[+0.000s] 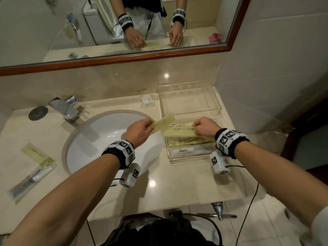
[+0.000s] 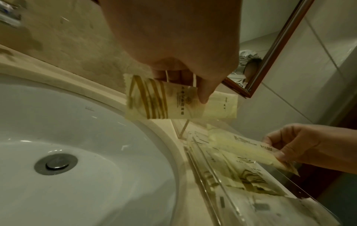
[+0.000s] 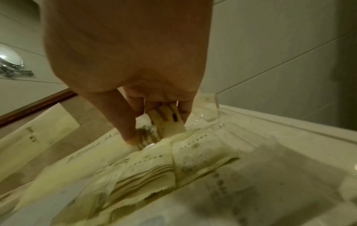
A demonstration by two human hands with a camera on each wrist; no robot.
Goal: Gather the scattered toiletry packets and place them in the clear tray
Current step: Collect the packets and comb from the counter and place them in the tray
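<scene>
My left hand (image 1: 150, 126) pinches one end of a pale yellow packet (image 1: 164, 122) above the sink's right rim; the left wrist view shows gold stripes on this packet (image 2: 154, 104). My right hand (image 1: 195, 129) pinches a second yellow packet (image 1: 179, 131) by its right end, just over the clear tray (image 1: 186, 157). The tray holds several yellow packets (image 3: 173, 168) and a clear one. On the left counter lie another yellow packet (image 1: 37, 154) and a clear packet (image 1: 32, 178) with a dark item inside. A small clear packet (image 1: 147, 102) lies at the back.
The white sink basin (image 1: 110, 139) fills the counter's middle, with a chrome faucet (image 1: 65, 109) and a round drain cap (image 1: 38, 112) behind it on the left. A taller clear box (image 1: 190, 100) stands right behind the tray. A wall closes the right side.
</scene>
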